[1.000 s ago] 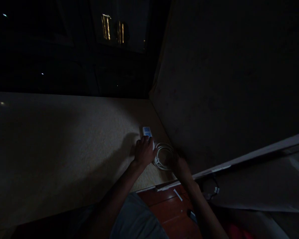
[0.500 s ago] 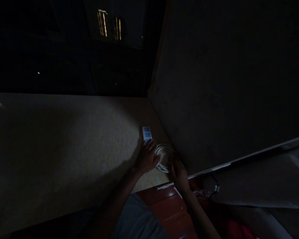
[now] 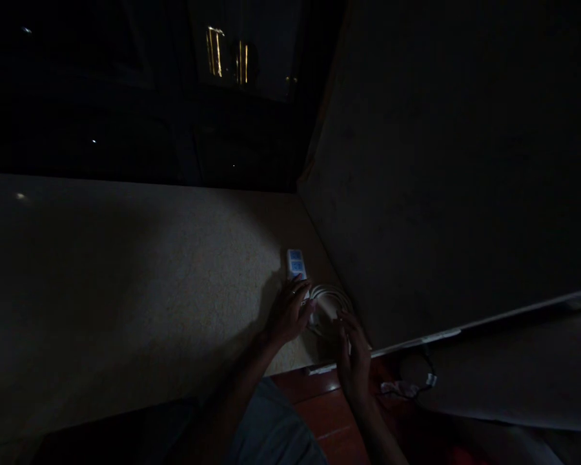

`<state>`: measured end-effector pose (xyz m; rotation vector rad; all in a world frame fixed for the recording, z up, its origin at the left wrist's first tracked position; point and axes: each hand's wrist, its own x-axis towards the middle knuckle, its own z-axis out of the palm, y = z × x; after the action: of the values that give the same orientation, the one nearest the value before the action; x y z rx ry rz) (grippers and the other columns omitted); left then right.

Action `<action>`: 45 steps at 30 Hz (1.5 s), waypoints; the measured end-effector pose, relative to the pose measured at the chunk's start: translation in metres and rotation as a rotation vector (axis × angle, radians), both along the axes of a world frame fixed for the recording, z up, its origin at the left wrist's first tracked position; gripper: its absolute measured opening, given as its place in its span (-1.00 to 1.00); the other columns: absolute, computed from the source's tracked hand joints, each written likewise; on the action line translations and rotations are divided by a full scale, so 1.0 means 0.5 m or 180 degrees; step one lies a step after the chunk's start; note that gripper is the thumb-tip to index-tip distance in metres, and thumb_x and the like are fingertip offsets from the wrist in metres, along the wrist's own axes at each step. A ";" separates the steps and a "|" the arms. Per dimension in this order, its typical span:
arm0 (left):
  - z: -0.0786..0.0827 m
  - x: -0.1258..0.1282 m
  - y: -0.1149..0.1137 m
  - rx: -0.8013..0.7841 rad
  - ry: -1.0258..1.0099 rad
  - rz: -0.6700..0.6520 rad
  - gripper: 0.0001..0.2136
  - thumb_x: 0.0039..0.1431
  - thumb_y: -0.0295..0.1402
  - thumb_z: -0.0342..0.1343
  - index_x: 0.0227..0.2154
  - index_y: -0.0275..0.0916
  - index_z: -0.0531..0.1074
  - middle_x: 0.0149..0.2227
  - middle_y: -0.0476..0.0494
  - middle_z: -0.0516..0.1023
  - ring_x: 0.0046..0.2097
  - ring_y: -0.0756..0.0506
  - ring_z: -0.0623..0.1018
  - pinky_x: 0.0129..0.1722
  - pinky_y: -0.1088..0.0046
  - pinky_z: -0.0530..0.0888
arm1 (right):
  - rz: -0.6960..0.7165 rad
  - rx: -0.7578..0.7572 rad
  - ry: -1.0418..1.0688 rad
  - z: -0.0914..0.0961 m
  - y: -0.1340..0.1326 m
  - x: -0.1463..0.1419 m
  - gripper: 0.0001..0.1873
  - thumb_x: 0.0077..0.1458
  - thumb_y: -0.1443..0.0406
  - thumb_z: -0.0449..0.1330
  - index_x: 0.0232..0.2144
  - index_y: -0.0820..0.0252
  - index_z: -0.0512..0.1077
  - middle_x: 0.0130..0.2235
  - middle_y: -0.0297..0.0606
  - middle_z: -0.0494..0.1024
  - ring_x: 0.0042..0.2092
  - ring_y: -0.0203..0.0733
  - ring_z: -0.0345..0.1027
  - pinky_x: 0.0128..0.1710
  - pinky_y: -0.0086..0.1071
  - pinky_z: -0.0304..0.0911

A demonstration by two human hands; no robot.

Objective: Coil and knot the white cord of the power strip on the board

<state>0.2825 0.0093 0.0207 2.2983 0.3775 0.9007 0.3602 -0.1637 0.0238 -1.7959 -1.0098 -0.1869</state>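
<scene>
Right hand: the right hand (image 3: 354, 349) is reaching in from the near edge, fingers loosely curled and touching the near side of the coiled white cable (image 3: 330, 305); whether it is actually pinching a strand is too dark to tell.
Left hand: the left hand (image 3: 290, 311) is lying just left of the coil, fingers spread half open and resting on the coil's left side and the near end of the power strip (image 3: 296, 263); no closed grip is showing.
Cable: the coil is lying flat on the speckled tabletop (image 3: 140, 271), between the two hands, tucked against the wall panel (image 3: 445, 168) on the right.
Long axis: the strip is running away from the person, its near end under the left fingertips, so the left hand is sitting nearer to it.
Hard to make out: the plug end, the coil's far loops and the fingertips are fading into shadow; the dark window (image 3: 227, 71) beyond is showing only small lights.
</scene>
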 end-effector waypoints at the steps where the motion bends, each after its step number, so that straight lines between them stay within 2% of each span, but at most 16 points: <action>1: 0.000 -0.012 0.001 -0.0081 -0.0088 0.0063 -0.62 0.36 -0.25 -0.10 0.15 -0.23 0.34 0.18 -0.26 0.42 0.31 -0.18 0.26 0.32 0.07 0.15 | 0.0119 0.0077 0.0059 0.007 0.009 -0.023 -0.72 0.30 0.25 -0.01 -0.13 0.14 0.48 -0.04 -0.04 0.52 0.04 -0.03 0.40 0.00 -0.13 0.31; 3: -0.004 -0.044 0.008 -0.0322 -0.0187 0.0216 -0.65 0.36 -0.28 -0.12 0.11 -0.21 0.38 0.15 -0.24 0.45 0.25 -0.16 0.33 0.27 0.13 0.25 | 0.0443 0.0136 0.0234 0.021 0.035 -0.071 -0.72 0.30 0.25 -0.01 -0.18 0.13 0.51 -0.15 -0.09 0.56 -0.08 -0.07 0.44 -0.08 -0.20 0.33; 6: -0.011 -0.114 0.034 -0.0815 -0.0119 0.0448 -0.68 0.35 -0.30 -0.12 0.02 -0.18 0.44 0.04 -0.22 0.53 0.08 -0.12 0.48 0.11 0.26 0.41 | 0.1113 -0.0041 0.0667 0.040 0.089 -0.134 -0.67 0.31 0.22 -0.02 -0.28 0.14 0.53 -0.30 -0.15 0.55 -0.22 -0.13 0.43 -0.22 -0.31 0.30; 11: -0.016 -0.263 0.093 -0.1346 0.0001 0.1091 -0.74 0.29 -0.29 -0.08 -0.19 -0.19 0.52 -0.18 -0.17 0.61 -0.10 -0.10 0.57 -0.04 0.37 0.46 | 0.2146 -0.0538 0.1501 0.046 0.201 -0.209 -0.57 0.32 0.10 -0.05 -0.38 0.20 0.48 -0.42 -0.27 0.51 -0.36 -0.24 0.38 -0.32 -0.42 0.24; 14: -0.016 -0.329 0.109 -0.1752 -0.0211 0.1603 -0.73 0.26 -0.24 -0.06 -0.22 -0.23 0.52 -0.23 -0.17 0.62 -0.18 -0.10 0.58 -0.13 0.41 0.47 | 0.2313 -0.0791 0.1612 0.031 0.256 -0.240 -0.53 0.30 0.04 -0.05 -0.44 0.21 0.43 -0.49 -0.32 0.44 -0.42 -0.27 0.31 -0.38 -0.45 0.18; 16: -0.018 -0.350 0.111 -0.2040 -0.0415 0.1800 -0.71 0.25 -0.23 -0.06 -0.21 -0.23 0.52 -0.25 -0.16 0.62 -0.24 -0.09 0.58 -0.19 0.43 0.48 | 0.2250 -0.0885 0.1533 0.020 0.279 -0.255 -0.53 0.29 0.03 -0.04 -0.46 0.21 0.42 -0.49 -0.33 0.42 -0.43 -0.27 0.28 -0.40 -0.45 0.16; 19: -0.019 -0.355 0.107 -0.2213 -0.0548 0.1829 -0.70 0.24 -0.20 -0.05 -0.21 -0.22 0.53 -0.25 -0.15 0.62 -0.26 -0.08 0.57 -0.20 0.44 0.49 | 0.2056 -0.0895 0.1431 0.011 0.291 -0.265 -0.54 0.27 0.02 -0.01 -0.46 0.21 0.43 -0.48 -0.33 0.43 -0.42 -0.26 0.27 -0.39 -0.45 0.16; 22: -0.015 -0.351 0.102 -0.2127 -0.0504 0.1727 -0.70 0.24 -0.19 -0.04 -0.22 -0.23 0.54 -0.23 -0.17 0.62 -0.21 -0.10 0.58 -0.16 0.43 0.49 | 0.1912 -0.0868 0.1423 0.008 0.285 -0.267 -0.55 0.27 0.02 0.00 -0.48 0.20 0.40 -0.49 -0.33 0.40 -0.42 -0.25 0.25 -0.40 -0.44 0.15; 29: -0.011 -0.355 0.097 -0.1929 -0.0321 0.1498 -0.75 0.22 -0.29 -0.01 -0.24 -0.21 0.56 -0.18 -0.16 0.64 -0.12 -0.11 0.59 -0.08 0.42 0.47 | 0.2002 -0.0919 0.1157 0.004 0.276 -0.267 -0.56 0.28 0.06 -0.02 -0.49 0.20 0.39 -0.51 -0.34 0.39 -0.44 -0.26 0.24 -0.42 -0.45 0.12; 35: -0.024 -0.352 0.102 -0.1972 -0.0348 0.1579 -0.76 0.21 -0.28 0.02 -0.24 -0.22 0.56 -0.18 -0.15 0.65 -0.13 -0.11 0.60 -0.10 0.40 0.47 | 0.2088 -0.0857 0.1211 -0.003 0.280 -0.264 -0.57 0.29 0.08 -0.02 -0.46 0.21 0.43 -0.48 -0.32 0.43 -0.41 -0.25 0.27 -0.40 -0.45 0.13; 40: -0.022 -0.349 0.104 -0.2101 -0.0410 0.1605 -0.77 0.17 -0.25 0.05 -0.29 -0.22 0.57 -0.21 -0.16 0.65 -0.14 -0.12 0.60 -0.09 0.39 0.47 | 0.2095 -0.0772 0.1331 -0.010 0.284 -0.261 -0.59 0.29 0.10 -0.01 -0.44 0.22 0.45 -0.45 -0.30 0.48 -0.39 -0.25 0.31 -0.38 -0.45 0.14; 45: -0.024 -0.343 0.108 -0.2341 -0.0612 0.1794 -0.76 0.06 -0.16 0.16 -0.37 -0.24 0.55 -0.32 -0.16 0.64 -0.24 -0.12 0.59 -0.19 0.40 0.49 | 0.2131 -0.0624 0.1575 -0.012 0.290 -0.260 -0.60 0.28 0.10 0.00 -0.44 0.22 0.45 -0.44 -0.29 0.49 -0.37 -0.25 0.33 -0.36 -0.45 0.17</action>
<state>0.1108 0.0635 0.0089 1.4302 1.0984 1.0118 0.2304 -0.0186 0.0178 -1.4626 -1.2199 0.7532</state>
